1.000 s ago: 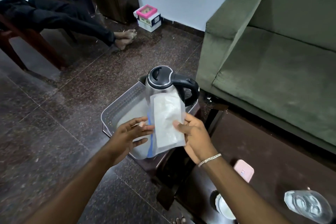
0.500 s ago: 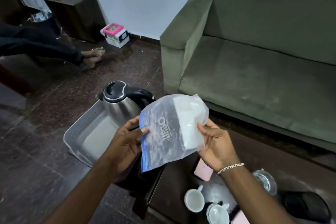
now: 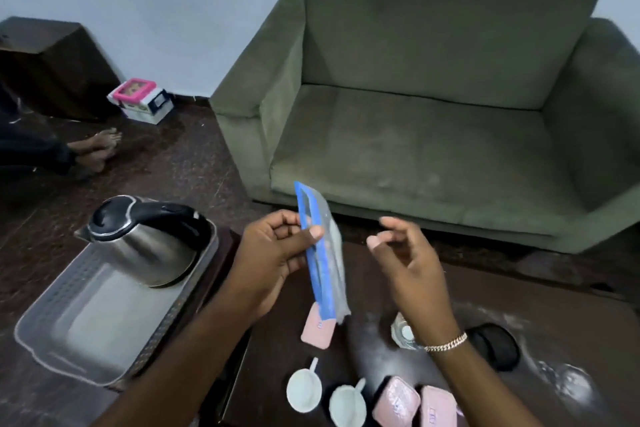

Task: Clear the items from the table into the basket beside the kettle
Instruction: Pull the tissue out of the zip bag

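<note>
Bag [image 3: 320,255] had turned edge-on since half a second before, when its printed face showed flat and both hands gripped its sides. Right hand [image 3: 410,262] had let go and hung just beside the bag, fingers loosely curled and apart, holding nothing. Left hand [image 3: 272,258] alone kept it, thumb and forefinger pinching the blue seal strip near the top, the rest hanging below the fingertips. Basket [image 3: 48,329] sat well to the left of the left fingers, with the kettle [image 3: 143,241] standing in its far end. Judgement: bag was over the table, not the basket, so that item wasn't cleared; a one-handed carry left was probably next.

Materials: bag was thin clear plastic, limp and crinkled, blue zip edge, something pale inside. Basket was grey plastic, rectangular, perforated walls, rounded corners. Kettle was brushed steel with glossy black lid and handle. Below the right fingers, on the dark wooden table [image 3: 571,319]: two white cups [image 3: 304,390], pink pouches [image 3: 396,400], a pink card-like piece [image 3: 317,331], a black rounded object [image 3: 495,347]. Table surface looked dusted white in patches.
</note>
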`<control>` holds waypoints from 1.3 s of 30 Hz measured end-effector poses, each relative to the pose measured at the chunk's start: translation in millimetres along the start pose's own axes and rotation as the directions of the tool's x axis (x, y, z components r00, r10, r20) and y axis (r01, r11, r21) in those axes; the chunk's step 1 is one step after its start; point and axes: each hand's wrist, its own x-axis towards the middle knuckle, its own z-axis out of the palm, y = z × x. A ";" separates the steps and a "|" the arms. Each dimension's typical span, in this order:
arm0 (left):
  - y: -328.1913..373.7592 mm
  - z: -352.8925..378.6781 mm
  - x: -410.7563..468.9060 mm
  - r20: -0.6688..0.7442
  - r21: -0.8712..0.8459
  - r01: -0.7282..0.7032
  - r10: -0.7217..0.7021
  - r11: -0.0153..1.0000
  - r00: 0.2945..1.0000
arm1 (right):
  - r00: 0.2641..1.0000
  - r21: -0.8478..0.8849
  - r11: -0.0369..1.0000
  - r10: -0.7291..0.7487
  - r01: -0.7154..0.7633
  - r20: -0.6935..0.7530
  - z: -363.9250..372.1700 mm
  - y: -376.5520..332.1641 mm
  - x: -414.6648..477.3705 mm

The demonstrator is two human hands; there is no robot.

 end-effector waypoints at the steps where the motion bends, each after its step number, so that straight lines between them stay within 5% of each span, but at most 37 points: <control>1: -6.4 12.8 0.8 0.004 0.020 0.006 -0.006 1.000 1.000 | 0.998 0.050 0.998 -0.035 0.032 0.055 -4.7 -8.5 -5.1; 5: -26.9 54.0 -2.0 0.050 0.026 0.038 -0.039 0.999 0.998 | 0.973 0.021 0.996 -0.091 0.089 0.210 -25.3 -26.3 -19.2; 10: -48.3 85.8 -8.1 0.013 0.248 -0.077 0.076 0.966 0.997 | 0.989 -0.110 0.985 -0.122 0.132 0.088 -65.3 -19.9 -18.6; 12: -53.1 91.3 -9.5 -0.014 0.463 -0.183 0.213 0.867 0.977 | 0.986 -0.168 0.971 -0.161 0.167 0.048 -80.6 -17.3 -17.3; 15: -49.5 94.6 -10.9 0.121 0.740 -0.400 0.478 0.541 0.870 | 0.946 -0.325 0.893 -0.325 0.311 0.014 -105.7 -12.6 -13.9; 18: -46.2 101.1 -10.0 0.222 0.818 -0.435 0.492 0.376 0.842 | 0.927 -0.544 0.776 -0.374 0.319 0.010 -127.2 -13.4 -10.1; 20: -46.7 110.5 -12.7 0.292 0.818 -0.463 0.448 0.340 0.845 | 0.966 -0.704 0.679 -0.256 0.206 0.035 -129.2 -20.4 -13.3; 23: -50.5 131.4 -23.2 0.388 0.790 -0.522 0.396 0.322 0.832 | 0.997 -0.894 0.448 -0.075 0.018 -0.018 -130.7 -33.1 -15.7; 31: -55.0 165.5 -55.1 0.510 0.728 -0.586 0.290 0.356 0.810 | 0.979 -0.699 0.710 0.070 0.086 0.191 -118.5 -44.9 -19.7; 32: -54.5 165.6 -60.0 0.534 0.717 -0.599 0.271 0.357 0.801 | 0.981 -0.667 0.743 0.079 0.062 0.179 -114.2 -42.7 -19.4; 34: -54.2 166.1 -69.9 0.581 0.690 -0.624 0.232 0.367 0.780 | 0.997 -0.715 0.697 0.008 -0.061 -0.076 -80.2 -35.5 -27.2; 35: -54.1 166.1 -74.6 0.602 0.676 -0.635 0.215 0.374 0.769 | 0.980 -0.593 0.782 0.174 -0.194 -0.092 -75.1 -39.5 -42.7; 39: -53.6 165.5 -90.0 0.656 0.636 -0.658 0.166 0.404 0.736 | 0.986 -0.775 0.610 0.099 -0.165 -0.132 -44.5 -36.5 -54.4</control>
